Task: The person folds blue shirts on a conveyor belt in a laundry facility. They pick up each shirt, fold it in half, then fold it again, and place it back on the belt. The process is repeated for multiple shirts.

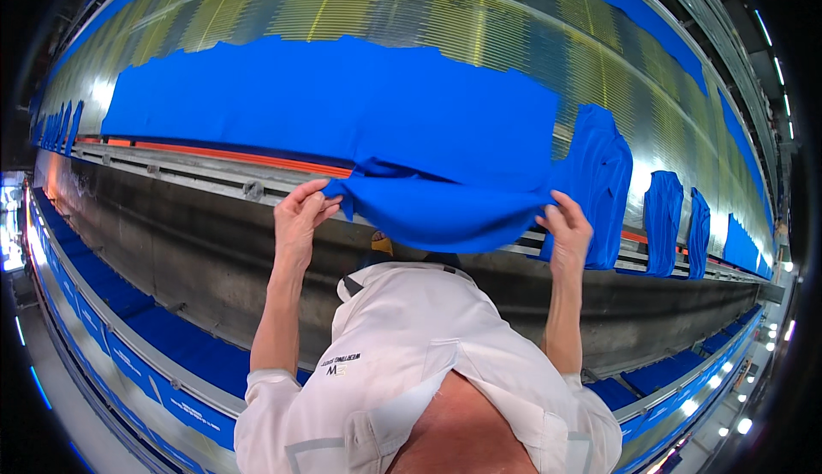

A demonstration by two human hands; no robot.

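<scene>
A large blue leather-like sheet (334, 101) with a ragged far edge lies spread on a ribbed, yellow-striped metal surface (479, 24). Its near part hangs over the front rail as a curved, sagging flap (445, 217), with a fold along its top. My left hand (300, 217) pinches the flap's left corner between thumb and fingers. At the opposite corner, my right hand (568, 227) grips the edge in the same way. Both hands are level, just in front of the rail.
More blue pieces, such as a creased one (595, 183) and a narrow one (664, 221), hang over the rail at right. A metal rail (205, 174) with an orange strip runs along the front. Behind me stands a second line of blue sheets (201, 345).
</scene>
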